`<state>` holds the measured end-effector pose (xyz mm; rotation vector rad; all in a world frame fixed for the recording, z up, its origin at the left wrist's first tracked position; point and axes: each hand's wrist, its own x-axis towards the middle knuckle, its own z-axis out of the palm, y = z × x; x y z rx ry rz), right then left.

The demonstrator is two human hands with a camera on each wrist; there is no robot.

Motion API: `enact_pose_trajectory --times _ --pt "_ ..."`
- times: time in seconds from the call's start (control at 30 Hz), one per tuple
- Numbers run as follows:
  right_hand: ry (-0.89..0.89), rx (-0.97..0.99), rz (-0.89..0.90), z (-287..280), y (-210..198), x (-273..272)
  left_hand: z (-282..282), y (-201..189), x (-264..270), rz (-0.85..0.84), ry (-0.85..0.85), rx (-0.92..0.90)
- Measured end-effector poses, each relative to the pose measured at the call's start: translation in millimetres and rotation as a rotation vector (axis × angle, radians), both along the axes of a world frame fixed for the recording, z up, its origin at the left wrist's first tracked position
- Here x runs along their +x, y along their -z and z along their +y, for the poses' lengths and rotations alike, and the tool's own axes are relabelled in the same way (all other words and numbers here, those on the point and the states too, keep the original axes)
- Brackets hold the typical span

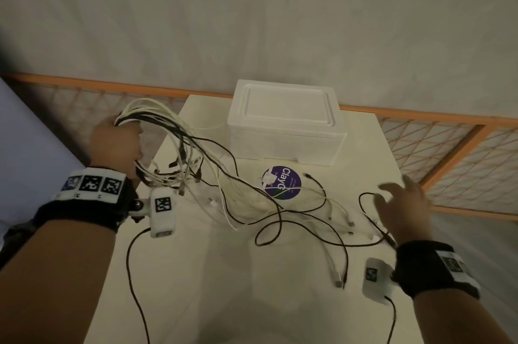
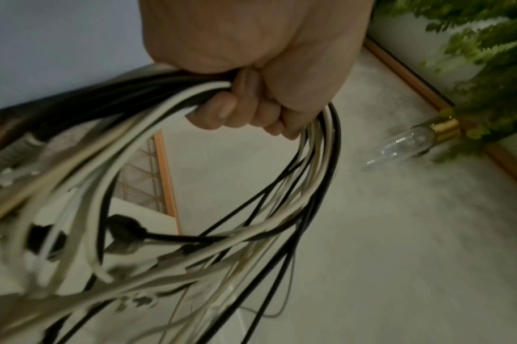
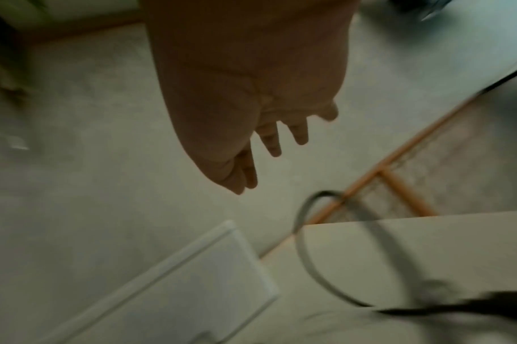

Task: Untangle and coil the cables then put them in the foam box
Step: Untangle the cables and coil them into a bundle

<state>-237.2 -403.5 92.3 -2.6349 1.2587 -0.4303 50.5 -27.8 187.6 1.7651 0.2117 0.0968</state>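
Note:
My left hand (image 1: pixel 116 141) grips a thick bundle of white and black cables (image 1: pixel 168 130) raised above the table's left edge; in the left wrist view the fingers (image 2: pixel 245 104) curl tight round the cable bundle (image 2: pixel 169 111). Loose strands trail from it down into a tangle of cables (image 1: pixel 280 209) spread over the table. My right hand (image 1: pixel 403 209) hovers open above the tangle's right side, fingers spread, holding nothing; the right wrist view shows the right hand (image 3: pixel 266 139) empty. The white foam box (image 1: pixel 286 125) stands at the table's far side with its lid on.
A round purple sticker (image 1: pixel 281 182) lies on the white table (image 1: pixel 280 287) in front of the box. An orange-framed lattice panel (image 1: pixel 448 153) lies on the floor behind and to the right. A glass bulb (image 2: pixel 404 144) and green plant (image 2: pixel 487 69) sit nearby.

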Motion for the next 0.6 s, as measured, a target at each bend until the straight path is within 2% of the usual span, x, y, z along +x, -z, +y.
enact_pose_trajectory --times 0.07,0.13,0.2,0.23,0.3,0.37,0.43,0.6 --pt "-0.234 -0.002 -0.232 31.8 -19.9 31.6 -19.6 1.2 -12.9 0.001 0.093 0.070" --pt "-0.467 0.055 -0.375 81.6 -45.1 64.6 -40.9 5.5 -26.4 -0.023 0.221 0.109" --pt "-0.647 0.154 -0.426 124.6 -65.8 91.4 -62.6 7.3 -41.9 -0.103 0.362 0.197" --pt "-0.697 0.196 -0.389 137.9 -70.1 102.8 -71.8 5.7 -52.0 -0.158 0.444 0.261" --pt "-0.741 0.219 -0.262 150.7 -68.4 121.6 -81.8 0.5 -65.9 -0.251 0.529 0.334" --pt "-0.696 0.181 -0.213 154.8 -61.7 129.8 -80.8 -3.7 -68.1 -0.296 0.544 0.327" --pt "-0.637 0.138 -0.181 153.3 -53.4 127.4 -74.8 -5.1 -65.3 -0.304 0.552 0.349" --pt "-0.620 0.101 0.012 140.7 -36.1 117.7 -67.2 -1.3 -65.9 -0.303 0.570 0.473"
